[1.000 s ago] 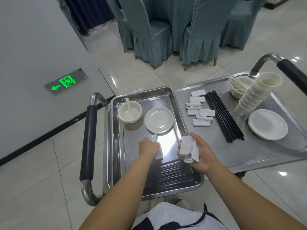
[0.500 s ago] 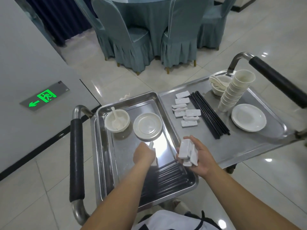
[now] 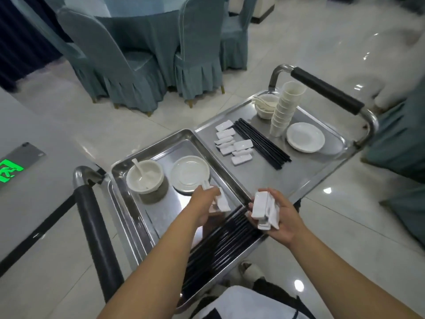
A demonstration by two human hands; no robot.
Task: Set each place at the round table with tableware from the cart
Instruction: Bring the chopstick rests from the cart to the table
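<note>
While the left hand [image 3: 205, 204] pinches a white chopstick rest [image 3: 222, 202] over the steel tray [image 3: 147, 210] on the cart [image 3: 326, 166], the right hand [image 3: 279, 218] grips a bundle of rests [image 3: 264, 209]. No brand is readable; a green exit sign [image 3: 9, 172] shows only a running-figure pictogram.

I'm seeing polished steel on the cart [image 3: 305, 180], and the tray [image 3: 161, 210] on it gleams the same, mirror-bright. The handle grip [image 3: 99, 240] looks matt black, rubbery. The bowl [image 3: 145, 178] and saucer [image 3: 190, 174] are glossy white ceramic, the chopstick rests [image 3: 241, 160] the same smooth white glaze. The chopsticks [image 3: 259, 143] are black, slightly shiny. Floor tiles [image 3: 322, 54] are glossy, throwing glare. The chair covers [image 3: 128, 65] are soft teal cloth, pleated.
</note>
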